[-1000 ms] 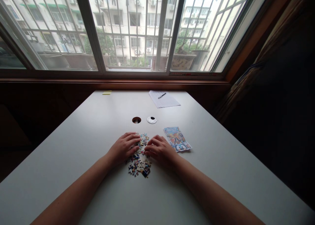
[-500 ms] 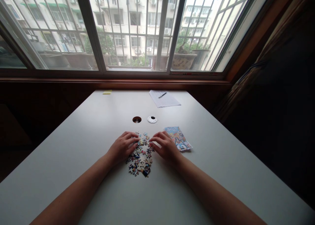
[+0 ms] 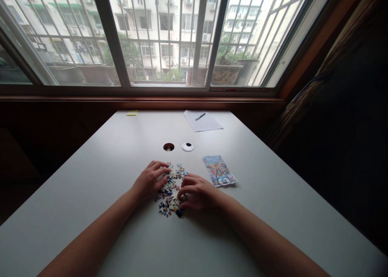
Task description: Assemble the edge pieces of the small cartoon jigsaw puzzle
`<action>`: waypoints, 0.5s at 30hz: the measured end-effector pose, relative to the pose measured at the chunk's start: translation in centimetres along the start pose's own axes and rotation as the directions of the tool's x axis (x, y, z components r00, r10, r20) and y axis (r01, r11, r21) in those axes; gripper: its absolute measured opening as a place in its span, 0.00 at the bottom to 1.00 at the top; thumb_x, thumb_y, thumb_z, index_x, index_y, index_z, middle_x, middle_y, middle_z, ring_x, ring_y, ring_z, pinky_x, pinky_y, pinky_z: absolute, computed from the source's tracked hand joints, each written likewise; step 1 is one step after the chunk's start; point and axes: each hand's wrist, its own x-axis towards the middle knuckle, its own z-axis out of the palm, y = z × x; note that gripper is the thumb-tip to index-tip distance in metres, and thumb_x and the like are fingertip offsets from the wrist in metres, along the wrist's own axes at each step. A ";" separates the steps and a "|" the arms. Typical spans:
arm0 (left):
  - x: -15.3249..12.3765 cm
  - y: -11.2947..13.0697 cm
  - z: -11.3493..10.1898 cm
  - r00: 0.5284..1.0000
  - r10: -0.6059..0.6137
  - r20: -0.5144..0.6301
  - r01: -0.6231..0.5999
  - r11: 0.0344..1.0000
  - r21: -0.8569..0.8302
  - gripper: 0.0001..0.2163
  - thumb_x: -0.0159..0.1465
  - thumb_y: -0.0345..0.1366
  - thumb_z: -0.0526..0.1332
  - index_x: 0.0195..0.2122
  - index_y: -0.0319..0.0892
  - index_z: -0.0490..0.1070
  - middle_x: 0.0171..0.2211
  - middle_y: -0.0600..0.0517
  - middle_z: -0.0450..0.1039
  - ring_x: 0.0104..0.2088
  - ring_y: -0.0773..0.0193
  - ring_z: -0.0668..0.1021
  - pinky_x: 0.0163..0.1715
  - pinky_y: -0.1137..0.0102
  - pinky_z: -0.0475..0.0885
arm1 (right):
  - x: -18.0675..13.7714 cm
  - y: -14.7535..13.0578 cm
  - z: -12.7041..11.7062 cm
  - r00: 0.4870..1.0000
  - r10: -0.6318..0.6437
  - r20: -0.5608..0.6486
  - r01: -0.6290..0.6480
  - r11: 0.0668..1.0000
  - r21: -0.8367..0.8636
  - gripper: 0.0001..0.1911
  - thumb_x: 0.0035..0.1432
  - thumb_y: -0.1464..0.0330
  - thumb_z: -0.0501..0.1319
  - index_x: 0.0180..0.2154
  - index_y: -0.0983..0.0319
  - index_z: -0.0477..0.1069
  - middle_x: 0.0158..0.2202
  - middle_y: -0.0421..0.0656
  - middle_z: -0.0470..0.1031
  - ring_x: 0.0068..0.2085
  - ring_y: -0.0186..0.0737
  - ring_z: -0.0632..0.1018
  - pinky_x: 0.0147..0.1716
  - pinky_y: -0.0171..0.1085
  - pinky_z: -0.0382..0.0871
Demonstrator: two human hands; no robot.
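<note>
A small heap of colourful jigsaw pieces [image 3: 170,190] lies on the white table [image 3: 121,156] in front of me. My left hand [image 3: 150,180] rests palm down on the heap's left side, fingers spread over the pieces. My right hand [image 3: 197,193] lies on the heap's right side, fingers curled onto the pieces near its lower end. Whether either hand pinches a piece is hidden by the fingers. A colourful picture card [image 3: 218,170] lies just right of my right hand.
Behind the heap are a round cable hole [image 3: 168,147] and its white cap [image 3: 187,147]. At the table's far edge lie a paper sheet [image 3: 203,122] with a pen [image 3: 199,116] and a yellow sticky note [image 3: 131,113]. A barred window [image 3: 169,38] is beyond.
My right hand has slid from the heap's upper right back toward me, onto its lower right. My left hand has barely moved.
</note>
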 end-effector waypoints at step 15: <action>-0.1 -0.1 -0.2 1.000 0.015 0.012 -0.015 1.000 -0.005 0.10 0.69 0.34 0.60 0.50 0.47 0.75 0.50 0.48 0.74 0.52 0.54 0.72 0.54 0.56 0.72 | 0.3 0.5 0.6 0.990 -0.022 -0.138 0.011 0.997 -0.078 0.10 0.67 0.63 0.61 0.37 0.59 0.78 0.34 0.45 0.77 0.36 0.39 0.76 0.38 0.37 0.72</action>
